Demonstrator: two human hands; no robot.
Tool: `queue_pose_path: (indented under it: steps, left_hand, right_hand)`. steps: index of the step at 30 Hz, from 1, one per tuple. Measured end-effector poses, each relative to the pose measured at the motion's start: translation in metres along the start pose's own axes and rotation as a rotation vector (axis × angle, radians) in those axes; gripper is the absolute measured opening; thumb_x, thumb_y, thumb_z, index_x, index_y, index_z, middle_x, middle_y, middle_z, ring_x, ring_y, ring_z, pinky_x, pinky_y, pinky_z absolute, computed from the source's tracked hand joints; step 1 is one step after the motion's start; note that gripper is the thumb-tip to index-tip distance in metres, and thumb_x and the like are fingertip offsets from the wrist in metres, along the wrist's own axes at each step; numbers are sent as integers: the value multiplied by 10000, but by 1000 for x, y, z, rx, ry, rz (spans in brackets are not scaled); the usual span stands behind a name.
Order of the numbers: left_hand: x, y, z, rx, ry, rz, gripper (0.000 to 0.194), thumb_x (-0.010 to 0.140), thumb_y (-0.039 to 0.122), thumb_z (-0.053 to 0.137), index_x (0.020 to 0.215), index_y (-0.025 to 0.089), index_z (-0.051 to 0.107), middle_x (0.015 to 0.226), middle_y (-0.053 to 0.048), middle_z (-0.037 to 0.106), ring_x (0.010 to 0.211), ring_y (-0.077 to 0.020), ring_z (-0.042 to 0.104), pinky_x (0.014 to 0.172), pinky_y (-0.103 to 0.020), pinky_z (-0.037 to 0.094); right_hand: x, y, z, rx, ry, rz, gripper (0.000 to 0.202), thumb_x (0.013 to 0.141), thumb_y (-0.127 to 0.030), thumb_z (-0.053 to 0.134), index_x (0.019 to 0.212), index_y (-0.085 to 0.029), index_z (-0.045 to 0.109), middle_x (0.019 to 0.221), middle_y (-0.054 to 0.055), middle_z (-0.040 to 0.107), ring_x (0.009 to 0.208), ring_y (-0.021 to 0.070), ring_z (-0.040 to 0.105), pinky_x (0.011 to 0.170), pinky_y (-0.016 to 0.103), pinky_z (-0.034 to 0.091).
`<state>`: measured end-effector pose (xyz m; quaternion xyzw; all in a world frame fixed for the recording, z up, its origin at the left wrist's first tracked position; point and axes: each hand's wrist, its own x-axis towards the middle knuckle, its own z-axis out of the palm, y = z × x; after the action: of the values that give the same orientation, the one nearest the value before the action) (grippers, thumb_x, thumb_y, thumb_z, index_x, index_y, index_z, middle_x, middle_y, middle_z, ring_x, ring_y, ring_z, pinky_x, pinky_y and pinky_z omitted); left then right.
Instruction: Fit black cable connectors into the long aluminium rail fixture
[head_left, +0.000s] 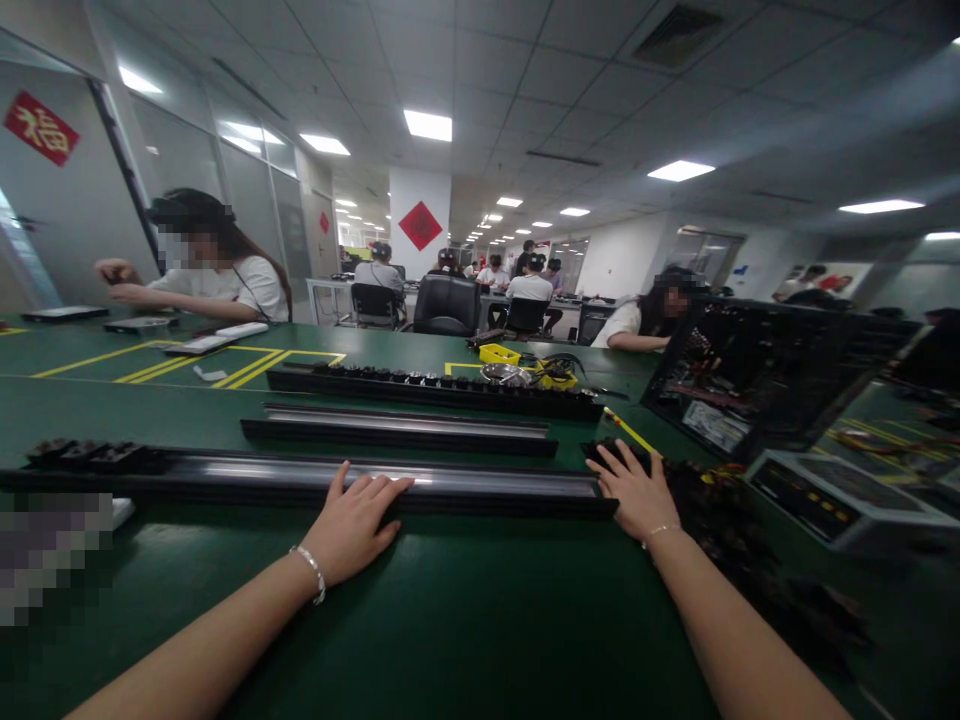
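Observation:
A long black rail with a shiny metal channel (487, 482) lies across the green table in front of me. Several small black parts (90, 455) sit in its left end. My left hand (356, 527) rests on the rail's near edge around its middle, fingers stretched over the channel. At the right end, my right hand (643, 497) has its fingers spread, touching the rail's tip and reaching toward a dark clump of parts (600, 447). Behind lies a second rail (405, 425) with a bare channel. Farther back, another rail (435, 392) carries a row of small parts.
Loose black parts (750, 570) are heaped beside my right forearm. A grey boxed device (840, 495) and an opened computer case (780, 375) stand on the right. Beyond the rails are a yellow tray (499, 354) and a metal bowl (504, 375). Co-workers sit across the table.

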<state>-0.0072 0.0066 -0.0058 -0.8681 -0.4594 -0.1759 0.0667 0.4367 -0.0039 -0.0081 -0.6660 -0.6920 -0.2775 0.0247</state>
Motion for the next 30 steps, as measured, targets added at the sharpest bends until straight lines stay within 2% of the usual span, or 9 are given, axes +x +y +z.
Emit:
queue_pose_path:
  steps: [6, 13, 16, 20, 23, 25, 27, 30]
  left_hand:
    - [-1, 0, -1, -7, -16, -12, 495, 805, 323, 506, 1291, 321, 417, 1071, -9, 620, 1018, -220, 547, 1071, -561, 49]
    - [-1, -1, -1, -7, -30, -18, 490, 807, 322, 503, 1288, 326, 414, 1101, -9, 616, 1037, -226, 538, 1068, -570, 42]
    - [0, 1, -2, -6, -28, -20, 479, 807, 321, 503, 1280, 317, 426, 1098, -7, 618, 1032, -223, 540, 1070, -569, 46]
    - [0, 2, -4, -4, -21, -17, 483, 805, 316, 504, 1282, 306, 429, 1105, -13, 620, 1046, -225, 536, 1073, -570, 51]
    - [-2, 2, -4, -9, -22, -10, 497, 815, 328, 497, 1304, 309, 409, 1138, -14, 613, 1069, -220, 532, 1086, -557, 59]
    - [-2, 1, -4, -12, -18, -1, 493, 840, 356, 471, 1325, 311, 388, 1189, -17, 597, 1117, -213, 511, 1095, -541, 72]
    - [-2, -2, -3, -3, -1, 7, 494, 858, 388, 448, 1340, 317, 372, 1287, -14, 543, 1228, -223, 424, 1100, -536, 82]
    - [0, -10, -6, 68, 92, -108, 480, 881, 426, 390, 1346, 307, 381, 1411, -13, 420, 1347, -252, 252, 1092, -562, 88]
  right_hand:
    - [11, 8, 13, -33, -89, -95, 461, 858, -180, 311, 1242, -260, 552, 1398, 27, 431, 1363, 293, 179, 1047, 616, -25]
    - [16, 13, 27, -73, -93, -16, 423, 834, -194, 357, 1177, -263, 594, 1383, 20, 454, 1354, 296, 206, 1031, 659, -4]
    - [15, 10, 26, -91, -31, 5, 407, 847, -221, 347, 1166, -235, 599, 1370, 35, 470, 1344, 284, 228, 1035, 649, -5]
    - [10, 3, 14, -93, 81, 57, 411, 877, -244, 297, 1145, -223, 607, 1338, 35, 505, 1326, 253, 268, 1059, 606, 43]
    - [5, 3, 4, -62, 161, 98, 427, 883, -241, 272, 1149, -195, 603, 1305, 42, 537, 1290, 245, 331, 1069, 552, 141]
    - [3, 9, 0, -3, 213, 170, 443, 880, -250, 266, 1132, -139, 613, 1249, 78, 578, 1248, 256, 387, 1044, 495, 253]
    - [2, 14, -2, 83, 272, 237, 471, 879, -260, 255, 1110, -71, 619, 1198, 133, 602, 1204, 255, 439, 1003, 425, 343]
    - [2, 8, -9, 214, 354, 241, 493, 875, -282, 251, 1097, -45, 622, 1153, 166, 617, 1189, 253, 461, 1016, 412, 352]
